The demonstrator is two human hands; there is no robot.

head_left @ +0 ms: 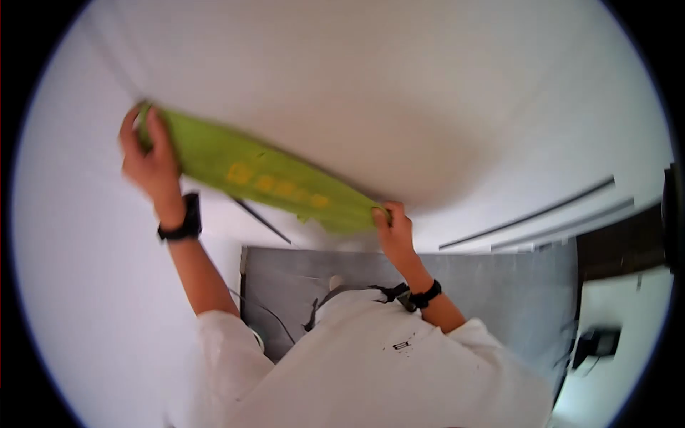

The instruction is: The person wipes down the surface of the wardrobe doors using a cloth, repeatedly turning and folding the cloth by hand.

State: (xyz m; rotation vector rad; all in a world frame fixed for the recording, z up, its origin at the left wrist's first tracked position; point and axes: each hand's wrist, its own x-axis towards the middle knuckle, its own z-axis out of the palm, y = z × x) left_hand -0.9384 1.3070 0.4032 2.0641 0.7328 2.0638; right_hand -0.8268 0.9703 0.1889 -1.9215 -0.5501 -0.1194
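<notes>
A green cloth [214, 153] with yellow, blurred printed marks is stretched in front of a pale wall, slanting down from left to right. My left hand [151, 157] grips its upper left end, with the fingers curled round a fold and a dark watch on the wrist. At the lower right end, my right hand [396, 230] pinches the cloth's corner between thumb and fingers. A dark band circles that wrist too. The lower edge of the cloth hangs loose, and motion blur hides what the marks say.
Long dark strips [528, 215] run along the white wall [457, 85] at the right, and another dark strip [260, 220] shows below the cloth. Grey floor [499, 292] lies beneath. A cable [267, 312] hangs at the lower left. A black device [599, 344] is at the far right.
</notes>
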